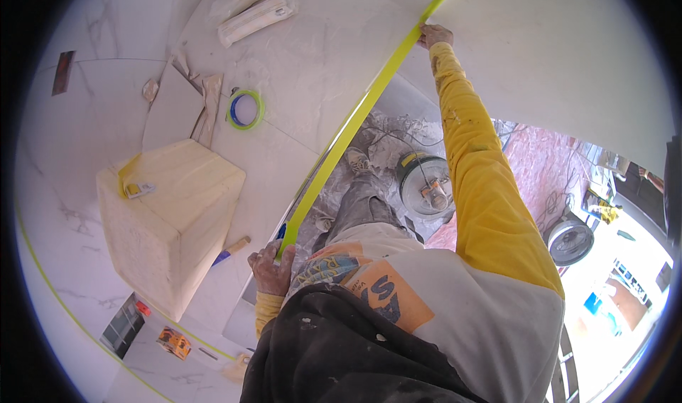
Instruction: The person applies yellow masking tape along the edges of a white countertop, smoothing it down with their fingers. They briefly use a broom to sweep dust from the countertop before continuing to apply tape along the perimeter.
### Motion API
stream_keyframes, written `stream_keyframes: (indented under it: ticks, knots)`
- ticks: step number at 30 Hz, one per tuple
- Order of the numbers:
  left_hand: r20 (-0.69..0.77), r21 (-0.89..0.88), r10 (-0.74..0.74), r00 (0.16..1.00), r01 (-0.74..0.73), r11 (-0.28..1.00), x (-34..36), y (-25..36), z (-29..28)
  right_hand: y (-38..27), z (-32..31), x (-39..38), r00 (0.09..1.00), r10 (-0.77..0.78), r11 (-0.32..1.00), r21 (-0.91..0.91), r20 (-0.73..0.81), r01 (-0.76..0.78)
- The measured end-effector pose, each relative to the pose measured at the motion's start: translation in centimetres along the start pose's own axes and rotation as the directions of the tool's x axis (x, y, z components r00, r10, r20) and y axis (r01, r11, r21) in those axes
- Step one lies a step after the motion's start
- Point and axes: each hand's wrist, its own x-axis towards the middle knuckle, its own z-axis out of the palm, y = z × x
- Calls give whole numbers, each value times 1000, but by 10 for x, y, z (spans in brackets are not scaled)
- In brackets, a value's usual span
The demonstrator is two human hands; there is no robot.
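Note:
A bright yellow-green strip of masking tape point(355, 124) runs diagonally along the edge of a pale marbled surface. My right hand point(435, 35), its arm stretched far forward, has its fingers curled in against the strip's far part. At the near end, close to my body, my left hand point(271, 268) has thumb and fingers closed around the tape's end. A dark blue bit shows beside those fingers; I cannot make out what it is. On the surface to the left lies a tape roll point(261, 110), yellow-green outside and blue inside.
A large cream block point(138, 222) stands at left, with a small yellow and grey tool point(135, 188) on it. Wrapped white packs point(256, 19) lie at the far side. Below the edge, a round lidded container point(424, 183) sits on the floor near cables and my legs.

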Motion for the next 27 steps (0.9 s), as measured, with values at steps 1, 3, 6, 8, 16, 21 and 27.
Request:
stream_keyframes:
  ticks: [1,3,6,8,16,21,27]
  knots:
    - [-8,7,8,1000,-8,1000,1,1,-1,4,0,5,1000,3,1000,-10,-10,-3]
    - [2,13,21,1000,-21,1000,6,1,-1,11,-4,13,988,-74,962,-272,-134,35]
    - [-2,20,-28,1000,28,999,1,1,-1,0,22,-25,930,-87,913,-402,-358,-69]
    - [-21,10,-19,1000,19,1000,2,-3,0,-14,22,-40,917,28,917,-354,-399,-182]
    - [-74,50,42,996,-38,998,15,-6,-2,18,5,-28,883,55,951,-246,-467,-189]
    - [-103,64,60,993,-54,997,13,-5,-3,-1,24,-76,869,-363,784,-614,-335,91]
    - [-72,46,35,997,-31,998,11,-10,2,-34,33,-87,933,-184,783,-620,-309,-51]
